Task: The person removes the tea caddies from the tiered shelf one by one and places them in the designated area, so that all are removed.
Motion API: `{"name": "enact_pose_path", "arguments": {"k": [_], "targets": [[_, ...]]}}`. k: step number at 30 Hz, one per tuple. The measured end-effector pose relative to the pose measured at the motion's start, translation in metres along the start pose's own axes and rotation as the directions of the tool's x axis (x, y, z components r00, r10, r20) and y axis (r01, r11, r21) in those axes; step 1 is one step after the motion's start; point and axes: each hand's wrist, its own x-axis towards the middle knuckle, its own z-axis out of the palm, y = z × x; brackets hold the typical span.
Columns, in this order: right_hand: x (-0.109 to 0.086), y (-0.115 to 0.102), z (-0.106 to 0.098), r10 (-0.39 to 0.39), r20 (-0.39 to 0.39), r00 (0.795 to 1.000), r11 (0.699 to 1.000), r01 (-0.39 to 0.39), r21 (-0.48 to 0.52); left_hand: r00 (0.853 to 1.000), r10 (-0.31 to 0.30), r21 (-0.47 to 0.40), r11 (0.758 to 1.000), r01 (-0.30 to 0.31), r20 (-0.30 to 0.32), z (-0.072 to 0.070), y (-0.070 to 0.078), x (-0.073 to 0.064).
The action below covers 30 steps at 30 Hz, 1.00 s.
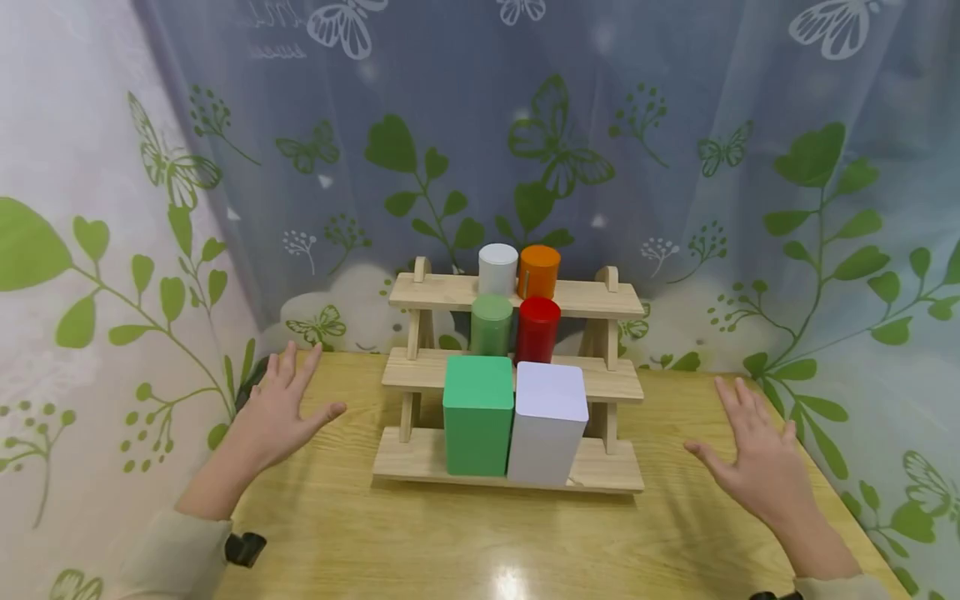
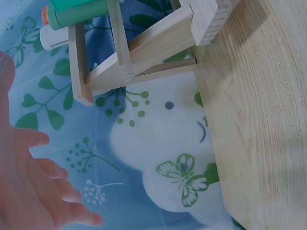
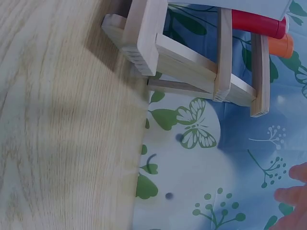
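Note:
My left hand (image 1: 273,417) is held to the left of a three-tier wooden rack (image 1: 435,454), fingers spread and holding nothing. On the other side, my right hand (image 1: 765,462) is likewise spread, with nothing in it. The bottom tier bears a green box (image 1: 478,417) and a pale lavender box (image 1: 549,425), side by side. A light green cylinder (image 1: 491,325) and a red cylinder (image 1: 537,329) stand on the middle tier, partly hidden behind the boxes. Up on the top tier are a white cylinder (image 1: 498,268) and an orange cylinder (image 1: 542,271).
The rack stands on a wood-grain table (image 1: 420,542). Behind it hangs a blue curtain (image 1: 465,83) printed with leaves and butterflies, and similar patterned cloth (image 1: 90,167) borders the left and right sides. A dark object (image 1: 251,383) shows behind the left hand.

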Motion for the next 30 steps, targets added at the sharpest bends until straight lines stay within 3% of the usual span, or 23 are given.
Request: {"name": "enact_pose_path", "arguments": {"k": [10, 15, 19, 24, 30], "targets": [[0.002, -0.001, -0.002, 0.047, -0.176, 0.983, 0.989, -0.021, 0.148, 1.0, -0.008, -0.249, 0.968, 0.003, -0.021, 0.0, -0.011, 0.004], [0.001, -0.005, -0.005, 0.123, -0.185, 0.975, 0.956, -0.067, 0.286, 0.998, -0.009, -0.328, 0.945, -0.01, -0.057, 0.001, -0.015, 0.007], [0.002, -0.01, -0.006, 0.191, -0.214, 0.958, 0.92, -0.099, 0.378, 0.999, -0.038, -0.39, 0.92, 0.021, -0.036, 0.002, -0.016, 0.008], [0.004, -0.012, -0.005, 0.267, -0.208, 0.941, 0.854, -0.131, 0.504, 0.998, -0.063, -0.491, 0.869, 0.063, 0.018, 0.004, -0.019, 0.012], [0.004, -0.012, -0.002, 0.291, -0.199, 0.936, 0.8, -0.125, 0.586, 0.997, -0.077, -0.64, 0.767, 0.046, -0.02, 0.008, -0.023, 0.015]]}}
